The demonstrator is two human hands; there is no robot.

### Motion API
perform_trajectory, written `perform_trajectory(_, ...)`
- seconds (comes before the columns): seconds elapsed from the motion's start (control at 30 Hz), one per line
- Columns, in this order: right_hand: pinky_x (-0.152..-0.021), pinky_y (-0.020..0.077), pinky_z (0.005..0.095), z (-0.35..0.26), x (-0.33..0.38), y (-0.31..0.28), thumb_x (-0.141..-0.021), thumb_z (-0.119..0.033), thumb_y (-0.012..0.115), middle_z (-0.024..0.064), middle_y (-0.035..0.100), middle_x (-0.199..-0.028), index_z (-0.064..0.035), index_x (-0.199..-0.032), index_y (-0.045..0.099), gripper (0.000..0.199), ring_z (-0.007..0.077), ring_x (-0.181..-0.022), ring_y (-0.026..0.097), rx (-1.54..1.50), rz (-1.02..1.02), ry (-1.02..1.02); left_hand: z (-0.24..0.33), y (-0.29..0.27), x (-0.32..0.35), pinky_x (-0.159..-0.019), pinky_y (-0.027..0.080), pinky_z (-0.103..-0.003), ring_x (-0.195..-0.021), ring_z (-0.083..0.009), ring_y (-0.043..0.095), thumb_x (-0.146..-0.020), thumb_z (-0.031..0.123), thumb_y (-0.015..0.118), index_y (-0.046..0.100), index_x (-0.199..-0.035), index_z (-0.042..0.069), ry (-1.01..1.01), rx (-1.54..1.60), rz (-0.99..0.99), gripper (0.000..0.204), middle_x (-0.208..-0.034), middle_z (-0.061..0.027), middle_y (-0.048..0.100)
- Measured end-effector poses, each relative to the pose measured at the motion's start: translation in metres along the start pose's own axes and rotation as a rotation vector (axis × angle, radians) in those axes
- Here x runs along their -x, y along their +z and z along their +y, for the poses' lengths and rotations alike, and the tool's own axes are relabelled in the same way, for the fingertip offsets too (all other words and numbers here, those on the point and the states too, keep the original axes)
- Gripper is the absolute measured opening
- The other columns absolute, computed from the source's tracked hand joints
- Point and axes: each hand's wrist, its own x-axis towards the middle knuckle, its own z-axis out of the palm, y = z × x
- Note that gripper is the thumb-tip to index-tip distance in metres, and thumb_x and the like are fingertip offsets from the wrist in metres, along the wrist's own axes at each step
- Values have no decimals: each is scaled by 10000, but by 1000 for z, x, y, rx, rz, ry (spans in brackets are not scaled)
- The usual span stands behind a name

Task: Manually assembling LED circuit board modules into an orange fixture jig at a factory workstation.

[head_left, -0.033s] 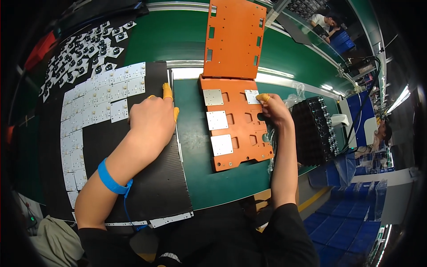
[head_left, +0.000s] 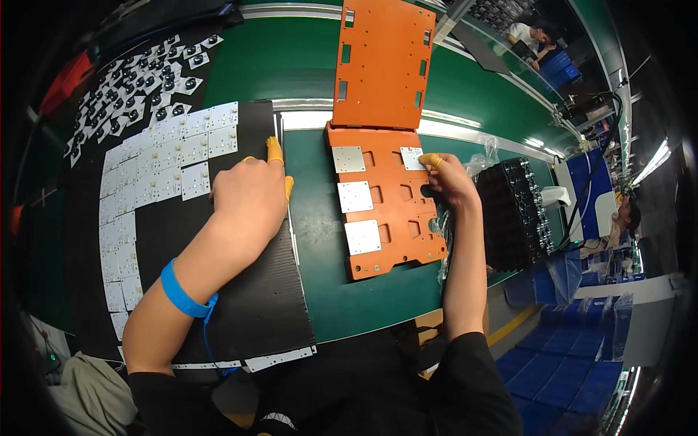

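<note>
I see my right hand (head_left: 449, 185) pinching a small white square board (head_left: 411, 158) at the top right pocket of the orange tray (head_left: 396, 218) on the green table (head_left: 320, 240). My left hand (head_left: 249, 195) rests loosely curled on the black mat (head_left: 254, 305), beside rows of white boards (head_left: 163, 156), gripping nothing that I can see.

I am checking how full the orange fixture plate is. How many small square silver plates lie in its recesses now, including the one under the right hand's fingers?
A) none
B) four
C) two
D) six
B: on the orange fixture plate, three square silver plates sit in the left column, and a fourth plate lies at the top right, where the right hand presses it with a capped finger.
</note>
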Motion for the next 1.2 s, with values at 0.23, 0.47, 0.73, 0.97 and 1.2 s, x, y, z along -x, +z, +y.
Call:
perform_trajectory(0.23, -420, 306, 206, 0, 0, 3, -956, -194, 550, -63, 427, -605, -90, -741, 508, 243, 49, -495, 415, -17, 11, 20, -1, -3, -1, -768, 542, -584, -934, -307, 680, -967, 436, 494, 414, -1435, 44, -104, -15, -184, 616, -991, -154, 692)
perform_trajectory(0.47, -412, 309, 181, 4, 1, 2, -957, -296, 614, -64, 440, -588, -102, -723, 509, 322, 33, -476, 419, -22, 35, -32, 5, 12, 6, -715, 559, -572, -842, -306, 691, -930, 344, 564, 510, -1319, -32, 65, -35, -66, 544, -883, -162, 681)
perform_trajectory(0.73, -435, 316, 205, 7, 3, 5, -969, -211, 567, -46, 448, -590, -87, -719, 510, 285, 63, -483, 423, -58, 60, -14, 17, 14, 11, -524, 511, -320, -696, -230, 651, -749, 99, 663, 673, -855, 59, 326, -125, 166, 114, -772, -107, 628)
perform_trajectory(0.97, -422, 303, 205, 3, 3, 5, -971, -279, 587, -80, 408, -596, -97, -773, 543, 273, 42, -482, 400, 27, 14, -52, 17, 22, 11, -499, 523, -313, -703, -279, 678, -699, 104, 674, 679, -640, 85, 100, -347, 229, 62, -662, -99, 648)
perform_trajectory(1.2, -453, 429, 267, 5, 9, 12, -876, -76, 550, 31, 560, -609, 79, -952, 644, 197, 114, -473, 522, 158, 234, -160, 32, 15, 23, -457, 477, -269, -635, -218, 658, -647, 57, 691, 689, -634, 72, 366, -247, 450, 20, -588, -69, 621)
